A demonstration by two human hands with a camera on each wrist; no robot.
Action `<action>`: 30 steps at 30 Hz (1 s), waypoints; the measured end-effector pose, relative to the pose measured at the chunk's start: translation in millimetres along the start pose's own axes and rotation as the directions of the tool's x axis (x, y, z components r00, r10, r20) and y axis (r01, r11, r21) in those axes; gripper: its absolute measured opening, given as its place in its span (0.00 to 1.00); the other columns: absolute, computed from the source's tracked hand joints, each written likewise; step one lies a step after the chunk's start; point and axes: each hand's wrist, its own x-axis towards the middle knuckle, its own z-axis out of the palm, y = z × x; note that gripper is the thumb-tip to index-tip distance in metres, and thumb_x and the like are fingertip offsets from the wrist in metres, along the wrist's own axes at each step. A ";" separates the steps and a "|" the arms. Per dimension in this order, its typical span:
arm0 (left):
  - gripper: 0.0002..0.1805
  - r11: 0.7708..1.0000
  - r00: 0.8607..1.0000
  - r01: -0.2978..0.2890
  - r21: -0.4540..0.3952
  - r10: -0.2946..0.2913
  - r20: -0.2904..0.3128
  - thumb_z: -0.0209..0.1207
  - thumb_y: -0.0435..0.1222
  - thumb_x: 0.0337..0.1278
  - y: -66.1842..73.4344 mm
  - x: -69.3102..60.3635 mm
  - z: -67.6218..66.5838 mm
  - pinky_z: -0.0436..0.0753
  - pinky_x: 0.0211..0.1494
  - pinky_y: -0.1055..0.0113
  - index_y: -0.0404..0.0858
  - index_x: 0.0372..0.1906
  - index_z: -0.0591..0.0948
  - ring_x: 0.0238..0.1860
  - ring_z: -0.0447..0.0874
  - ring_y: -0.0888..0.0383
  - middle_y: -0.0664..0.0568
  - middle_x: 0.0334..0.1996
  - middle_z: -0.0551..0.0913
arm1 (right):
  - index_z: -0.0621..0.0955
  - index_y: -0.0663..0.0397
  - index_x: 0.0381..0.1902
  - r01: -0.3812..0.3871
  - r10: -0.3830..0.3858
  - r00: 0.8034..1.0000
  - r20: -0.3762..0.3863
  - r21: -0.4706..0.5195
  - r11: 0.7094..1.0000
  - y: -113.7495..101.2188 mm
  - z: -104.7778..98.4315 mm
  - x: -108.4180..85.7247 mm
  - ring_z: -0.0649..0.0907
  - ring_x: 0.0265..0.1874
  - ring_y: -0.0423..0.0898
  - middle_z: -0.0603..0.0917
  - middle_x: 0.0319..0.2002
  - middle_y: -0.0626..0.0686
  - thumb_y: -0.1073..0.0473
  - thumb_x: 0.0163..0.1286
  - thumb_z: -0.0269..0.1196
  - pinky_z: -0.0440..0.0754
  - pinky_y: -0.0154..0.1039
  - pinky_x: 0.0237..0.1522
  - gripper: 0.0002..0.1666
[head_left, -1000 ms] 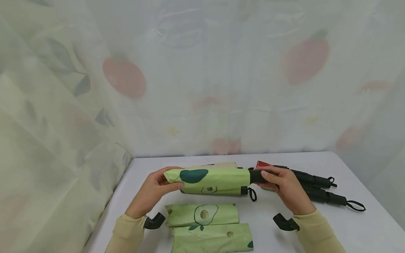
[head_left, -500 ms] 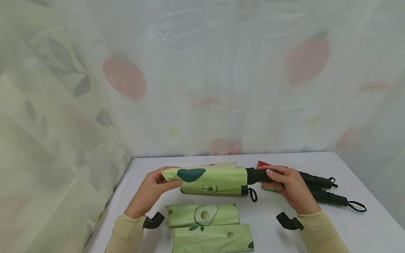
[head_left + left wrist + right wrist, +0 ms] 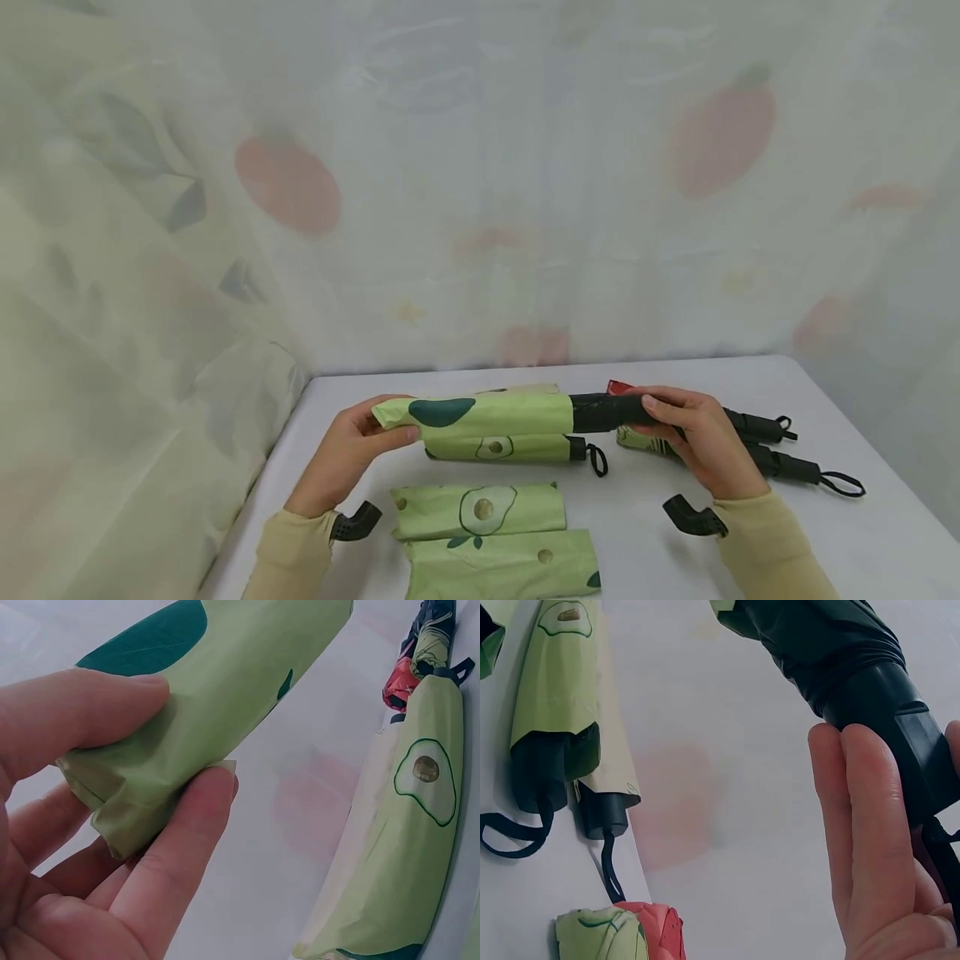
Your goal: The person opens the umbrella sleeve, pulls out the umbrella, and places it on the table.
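My left hand [image 3: 341,454] pinches the closed end of a light green avocado-print umbrella sleeve [image 3: 495,414], thumb on top and fingers beneath. Out of the sleeve's right end sticks part of a dark folding umbrella [image 3: 600,412]. Its black handle [image 3: 900,727] is gripped by my right hand [image 3: 701,442], and a wrist strap hangs by the palm in the right wrist view. Sleeve and umbrella are held level above the table. Just below and behind them lies another umbrella in a green avocado sleeve [image 3: 495,448], its black strap loop at the right.
Two flat green sleeves, an upper one [image 3: 427,512] and a lower one [image 3: 502,567], lie in front on the white table [image 3: 637,550]. A beige-sleeved umbrella [image 3: 615,750] lies behind. At right are two bare folded umbrellas, one red-tipped [image 3: 757,428], one green-tipped [image 3: 795,468].
My right hand has moved right with the handle, and my left hand slightly left with the sleeve. More of the dark umbrella now shows outside the sleeve.
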 end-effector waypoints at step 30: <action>0.22 0.996 0.996 0.079 0.045 -0.077 -0.042 0.77 0.45 0.63 -14.6 12.1 -7.2 0.87 0.65 0.53 0.43 0.59 0.89 0.55 0.91 0.51 0.47 0.52 0.91 | 0.80 0.66 0.71 -0.017 0.016 0.999 -0.037 -0.021 1.000 10.9 -14.4 2.4 0.91 0.53 0.40 0.86 0.59 0.41 0.55 0.84 0.63 0.90 0.41 0.59 0.26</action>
